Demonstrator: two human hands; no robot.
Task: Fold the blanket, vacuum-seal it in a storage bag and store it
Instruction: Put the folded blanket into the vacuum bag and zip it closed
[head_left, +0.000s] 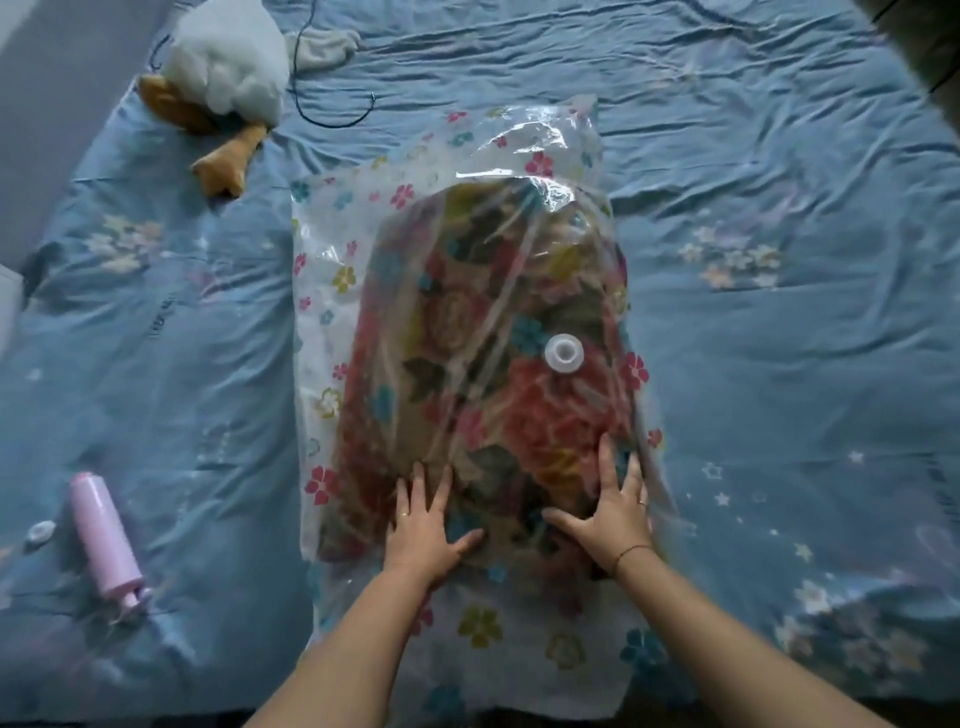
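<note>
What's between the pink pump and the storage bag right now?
Only blue bedsheet lies between the pink pump and the storage bag in the head view. The small white cap sits on the pump's other side.

Just one camera here, head-worn and wide-angle, looking forward and steeply down onto the bed. It's close in: the left hand and right hand sit low in the middle, reaching in from the bottom edge.
</note>
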